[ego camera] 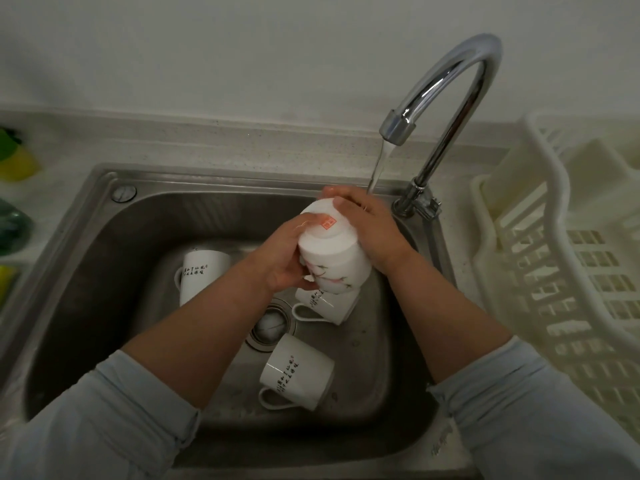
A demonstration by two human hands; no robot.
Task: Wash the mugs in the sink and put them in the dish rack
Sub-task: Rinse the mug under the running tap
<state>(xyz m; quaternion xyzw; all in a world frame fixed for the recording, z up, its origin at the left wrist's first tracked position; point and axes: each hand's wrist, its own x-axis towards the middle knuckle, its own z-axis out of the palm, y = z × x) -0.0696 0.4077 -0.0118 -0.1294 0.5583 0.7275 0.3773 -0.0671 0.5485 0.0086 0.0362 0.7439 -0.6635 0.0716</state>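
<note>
Over the steel sink (104,237) I hold a white mug (334,258) with a painted branch, its base with a red stamp turned toward me. My left hand (280,261) grips its left side and lower edge. My right hand (370,230) wraps its right side and far end, under the water stream from the chrome tap (450,95). Three more white mugs with black lettering lie in the basin: one at the back left (201,275), one under the held mug (329,306), one near the front (298,372). The cream plastic dish rack (561,258) stands at the right.
The sink drain (273,323) sits in the middle of the basin between the mugs. Green and yellow items (14,157) lie blurred on the counter at the left edge. A grey wall rises behind the counter.
</note>
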